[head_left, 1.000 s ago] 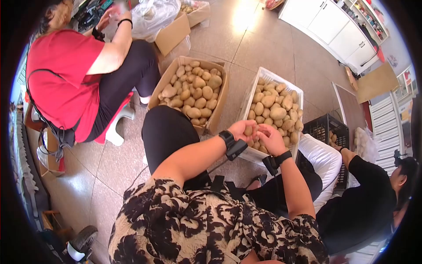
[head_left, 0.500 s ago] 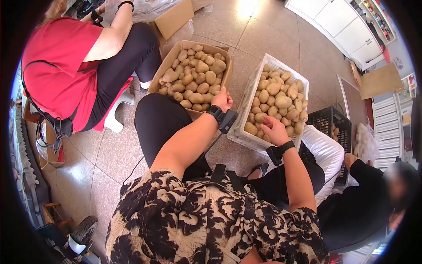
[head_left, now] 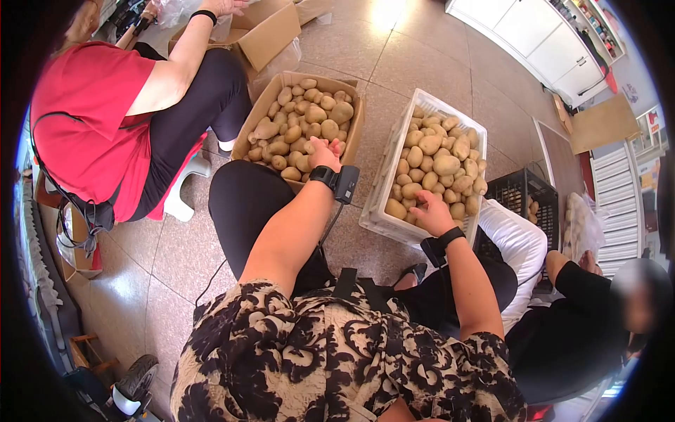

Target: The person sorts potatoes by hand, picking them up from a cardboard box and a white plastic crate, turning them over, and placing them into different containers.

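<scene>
Brown potatoes [head_left: 307,112] fill a cardboard box [head_left: 359,116] in front and to the left. My left hand [head_left: 326,153] is over the box's near right corner, its fingers curled round a potato that is partly hidden by them. To the right, a white plastic crate [head_left: 380,204] holds more potatoes [head_left: 446,165]. My right hand [head_left: 431,212] is at the near side of this crate, fingers bent down among the potatoes; whether it grips one cannot be made out.
A person in red [head_left: 91,105] sits at the left beside an open cardboard box [head_left: 271,35]. Another person in black [head_left: 569,337] is at the right, near a black crate [head_left: 555,211]. White cabinets [head_left: 534,35] stand at the back right.
My left hand has moved left from the box's right edge to over its potatoes. My right hand has shifted little. The person in red has raised a hand over the open box.
</scene>
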